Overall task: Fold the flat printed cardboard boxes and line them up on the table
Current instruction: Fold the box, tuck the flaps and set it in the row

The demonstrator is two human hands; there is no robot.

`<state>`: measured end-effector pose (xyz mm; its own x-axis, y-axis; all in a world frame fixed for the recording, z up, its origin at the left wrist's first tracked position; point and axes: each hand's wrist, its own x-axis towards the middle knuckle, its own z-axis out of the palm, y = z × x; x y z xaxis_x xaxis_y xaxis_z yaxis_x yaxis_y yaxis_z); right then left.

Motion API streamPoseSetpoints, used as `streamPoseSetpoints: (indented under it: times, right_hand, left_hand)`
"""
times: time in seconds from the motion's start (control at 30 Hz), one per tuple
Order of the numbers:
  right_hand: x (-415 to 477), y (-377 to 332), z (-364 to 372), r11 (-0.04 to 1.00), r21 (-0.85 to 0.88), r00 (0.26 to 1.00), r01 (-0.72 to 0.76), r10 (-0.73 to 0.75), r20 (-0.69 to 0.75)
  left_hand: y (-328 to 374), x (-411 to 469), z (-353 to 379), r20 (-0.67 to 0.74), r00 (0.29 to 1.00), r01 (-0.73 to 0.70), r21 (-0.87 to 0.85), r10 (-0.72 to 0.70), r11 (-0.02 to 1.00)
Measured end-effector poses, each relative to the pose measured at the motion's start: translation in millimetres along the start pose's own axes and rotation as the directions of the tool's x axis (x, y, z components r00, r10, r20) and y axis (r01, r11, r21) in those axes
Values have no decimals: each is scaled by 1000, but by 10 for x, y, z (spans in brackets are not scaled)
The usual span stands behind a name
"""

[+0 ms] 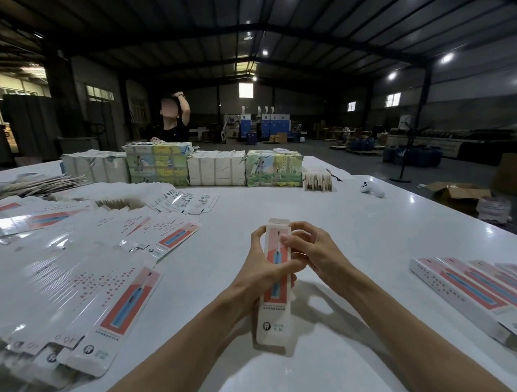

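Now mid-fold, one box held at lower centre.
Left hand (260,269) and right hand (315,252) both clasp the box (275,327) above the counter (355,227). Next, probably tuck the top flap, then set it beside the folded row (465,291) at lower right. Flat blanks (86,260) lie left.

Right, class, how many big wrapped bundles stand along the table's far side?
4, in one row, left to right: first white bundle, first printed bundle, second white bundle, second printed bundle. Others may hide behind them.
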<state>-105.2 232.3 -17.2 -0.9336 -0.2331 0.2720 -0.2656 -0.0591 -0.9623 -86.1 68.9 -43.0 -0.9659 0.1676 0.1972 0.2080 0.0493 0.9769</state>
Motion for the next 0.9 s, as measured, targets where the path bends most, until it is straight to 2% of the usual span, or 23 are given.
streamPoseSetpoints:
  times: [0.13, 0.27, 0.4, 0.6, 0.73, 0.9]
  right_hand:
    - [18, 18, 92, 1000, 7, 999, 6, -6, -35]
    - [64, 25, 78, 998, 51, 980, -30, 40, -197]
    - [38, 46, -5, 997, -58, 986, 45, -54, -156]
    - [6, 21, -15, 973, -176, 966, 148, -181, -187]
    - [8, -10, -37, 985, -96, 976, 142, -156, -155]
    - [28, -64, -66, 993, 112, 986, 37, -18, -164]
  left_hand:
    - [-15, -9, -44, -9, 1000, -9, -47, 9, 999]
    - [23, -40, -5, 54, 998, 12, -12, -12, 1000]
    - [10, -38, 38, 104, 994, 29, 15, -30, 999]
    - [19, -39, 13, 117, 993, 25, 71, -33, 997]
    - [27, -38, 15, 110, 993, 32, 101, -43, 994]
    - [12, -39, 30, 143, 989, 16, 118, -33, 993]
